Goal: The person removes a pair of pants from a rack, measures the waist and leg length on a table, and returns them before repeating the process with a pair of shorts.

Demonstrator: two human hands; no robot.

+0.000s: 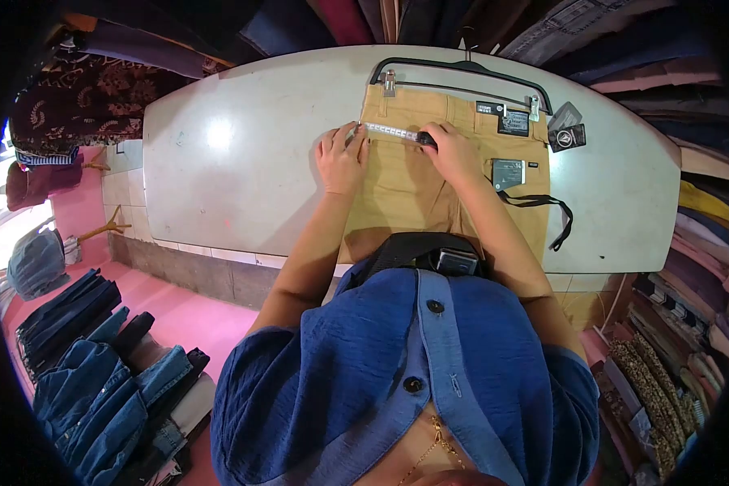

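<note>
Tan trousers [405, 174] lie on the white table [243, 162], clipped at the waist to a black hanger [462, 66]. A pale tape measure [393, 130] stretches across them below the waistband. My left hand [342, 158] pinches the tape's end at the trousers' left edge. In my right hand [449, 152] is the black tape case [426, 139], its fingers closed around it. Dark tags [513, 122] hang at the right of the waistband, and a grey label [508, 173] lies lower on the cloth.
A black cord [565, 219] trails off the trousers' right side onto the table. Folded garments [664, 316] are stacked at the right, and more clothes line the far side. Folded denim [97, 389] lies at lower left. A dark patterned cloth [105, 101] is at upper left.
</note>
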